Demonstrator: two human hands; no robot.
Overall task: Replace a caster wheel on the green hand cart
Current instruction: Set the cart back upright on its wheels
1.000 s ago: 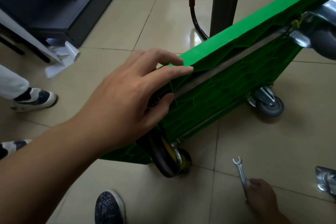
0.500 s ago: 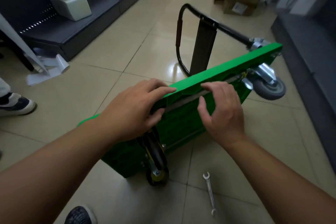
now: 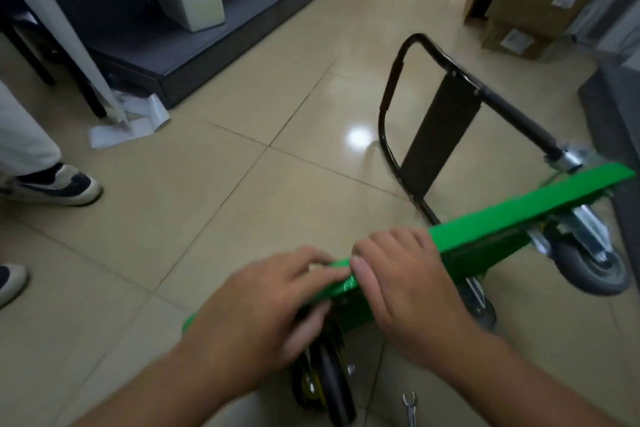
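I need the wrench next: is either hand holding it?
No, the wrench lies on the floor while the left hand and right hand both grip the edge of the green cart.

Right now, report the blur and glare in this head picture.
Head view: motion blur smears the left hand, the right hand and the green plastic cart deck they grip; white glare sits on the glossy beige floor tile beside the black tubular handle.

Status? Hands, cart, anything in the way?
Left hand and right hand both grip the top edge of the cart. Cart tipped on its side. Wrench on floor by the black wheel, untouched.
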